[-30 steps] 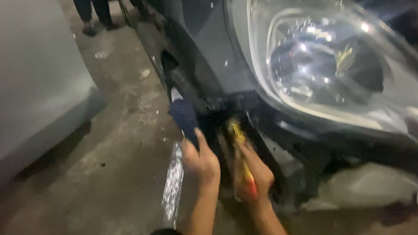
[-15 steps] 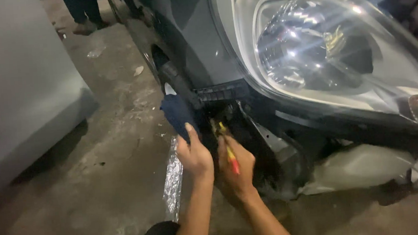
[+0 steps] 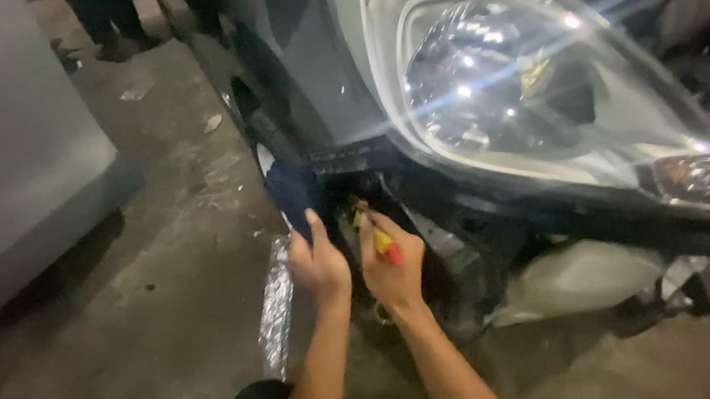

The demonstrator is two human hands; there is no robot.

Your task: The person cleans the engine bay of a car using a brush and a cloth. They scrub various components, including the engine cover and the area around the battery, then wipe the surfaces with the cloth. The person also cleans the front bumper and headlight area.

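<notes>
A yellow-and-red screwdriver (image 3: 378, 238) is pointing into the dark gap just below the headlight (image 3: 514, 97), with the right hand (image 3: 391, 265) gripping it tightly. The left hand (image 3: 320, 264) is pinching a dark blue cloth (image 3: 290, 191) beside that gap, below the headlight's left. Concrete floor (image 3: 130, 323) is lying beneath.

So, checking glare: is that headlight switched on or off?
Cannot tell: the headlight shows bright glints and streaks, which may be reflections.
</notes>
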